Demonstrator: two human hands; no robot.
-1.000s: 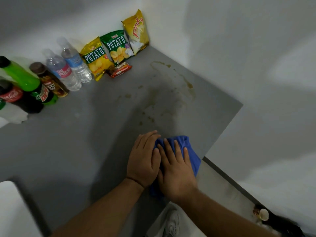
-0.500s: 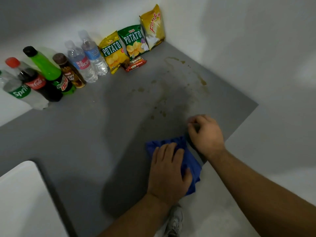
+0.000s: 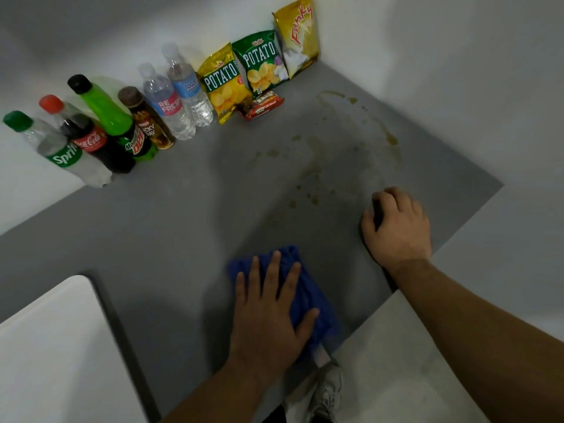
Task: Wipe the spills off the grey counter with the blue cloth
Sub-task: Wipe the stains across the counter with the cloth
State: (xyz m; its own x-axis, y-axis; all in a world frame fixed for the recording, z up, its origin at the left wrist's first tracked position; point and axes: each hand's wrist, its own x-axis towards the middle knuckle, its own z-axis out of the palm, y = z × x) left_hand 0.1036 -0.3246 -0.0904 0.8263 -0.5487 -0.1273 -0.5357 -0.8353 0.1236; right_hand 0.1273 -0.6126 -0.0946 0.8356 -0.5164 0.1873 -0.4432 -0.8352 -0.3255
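The blue cloth [image 3: 316, 293] lies bunched on the grey counter [image 3: 183, 227], close to the near edge, and it is pressed down by the left hand [image 3: 268, 312]. The palm is laid flat on the cloth with the fingers straight and spread, so the cloth is pushed on and not gripped. The right hand [image 3: 396, 230] is set on the counter apart from the cloth, near the right edge. Its fingers are curled under, and nothing is seen held in them.

The spills [image 3: 314, 172] are seen as brownish spots and streaks. They begin a little beyond the cloth and run away from it, forward and to the right, toward the far corner by the wall. No part of them is covered by the cloth yet, so the wiping can be judged as hardly begun. The long side of the cloth runs obliquely, from far-left to near-right.

The right hand is nearer to the stains, but the cloth is under the left one. The next stroke would therefore probably be a push by the left hand forward and rightward.

Bottles [image 3: 180, 102] and snack bags [image 3: 259, 65] are lined along the back wall, close to the far spots, and they could be knocked by a long stroke.
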